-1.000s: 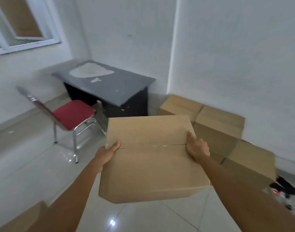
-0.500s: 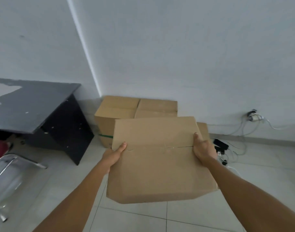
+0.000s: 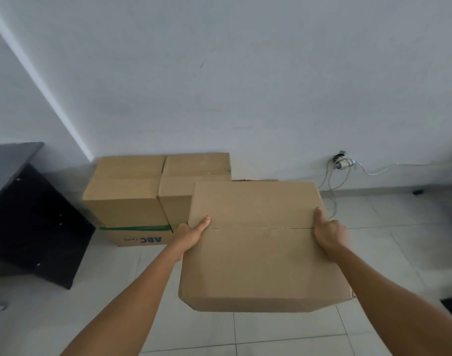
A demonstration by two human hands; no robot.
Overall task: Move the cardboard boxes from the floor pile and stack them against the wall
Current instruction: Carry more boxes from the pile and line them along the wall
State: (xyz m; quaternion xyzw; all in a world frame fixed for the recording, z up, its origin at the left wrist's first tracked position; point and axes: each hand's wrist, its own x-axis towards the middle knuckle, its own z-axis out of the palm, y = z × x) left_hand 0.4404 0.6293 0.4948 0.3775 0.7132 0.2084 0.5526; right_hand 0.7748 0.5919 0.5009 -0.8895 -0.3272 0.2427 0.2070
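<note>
Fingers (image 3: 203, 223) of left hand (image 3: 191, 233) and right hand (image 3: 329, 232) clamp the cardboard box (image 3: 258, 253) by opposite sides, thumbs on top, keeping it level for the wall stack (image 3: 127, 186).

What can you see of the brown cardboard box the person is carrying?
The plain brown cardboard box is closed, its two top flaps meeting at a seam across the middle. It hangs above the white tiled floor, top tilted toward the camera. The left hand grips its left edge and the right hand its right edge, thumbs on top beside the seam. Its near lower corners look crushed.
</note>
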